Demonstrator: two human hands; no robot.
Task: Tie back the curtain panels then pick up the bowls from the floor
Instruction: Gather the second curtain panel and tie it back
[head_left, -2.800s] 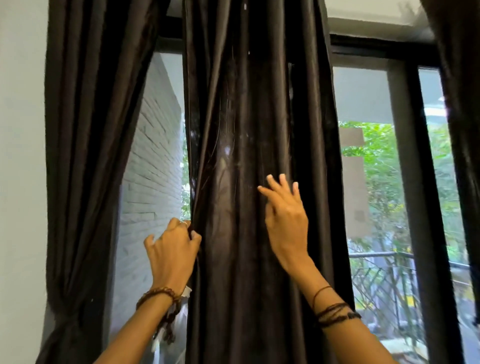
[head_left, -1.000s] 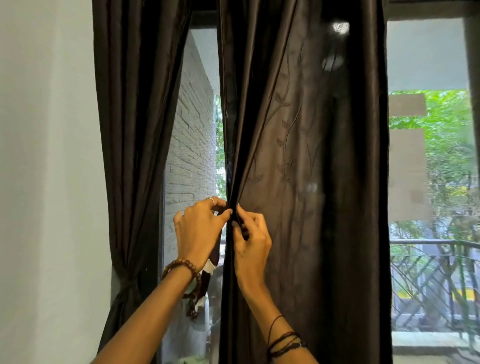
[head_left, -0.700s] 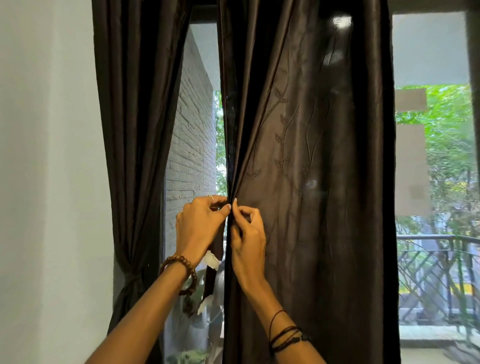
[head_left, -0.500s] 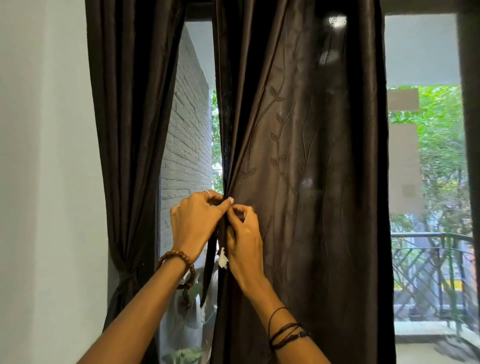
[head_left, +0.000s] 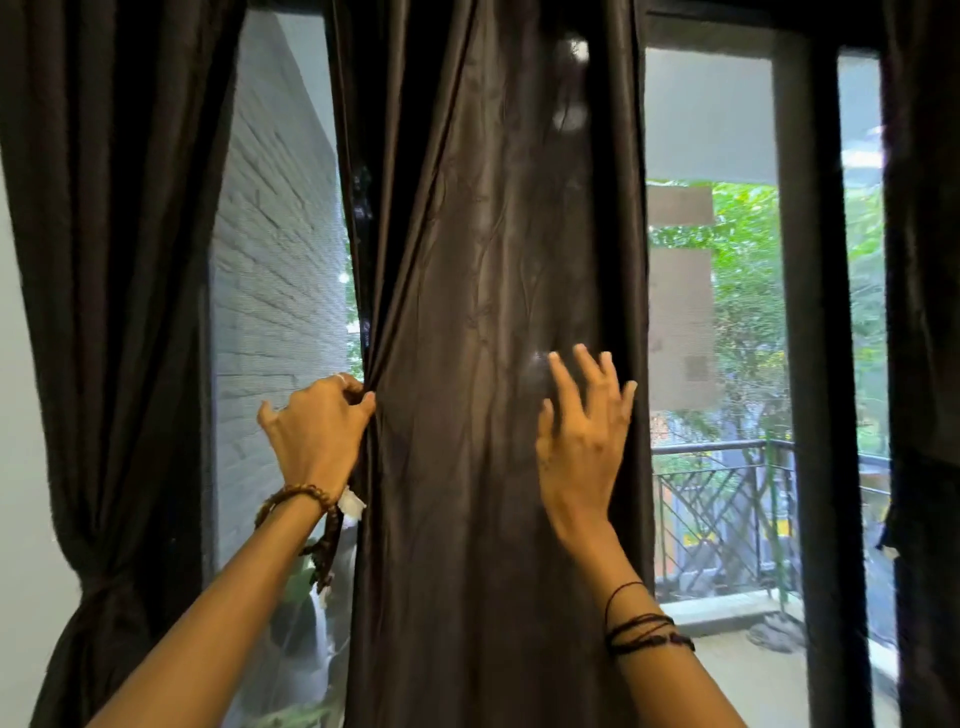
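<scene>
A dark brown middle curtain panel (head_left: 488, 312) hangs loose in front of the window. My left hand (head_left: 317, 431) grips its left edge at about waist height of the panel, fingers curled into the fabric. My right hand (head_left: 584, 436) is held open with fingers spread in front of the panel's right side; it looks blurred. The left curtain panel (head_left: 119, 260) is gathered and tied low down by a tie-back (head_left: 98, 587). No bowls are in sight.
A third dark panel (head_left: 924, 312) hangs at the far right edge. A black window frame post (head_left: 815, 364) stands right of the middle panel. Outside are a grey brick wall (head_left: 275, 291), a balcony railing (head_left: 722, 514) and trees. A white wall (head_left: 21, 467) is at left.
My right hand has let go of the curtain's left edge and swung right across the panel, fingers now spread. My left hand still holds the edge. The view has shifted right.
</scene>
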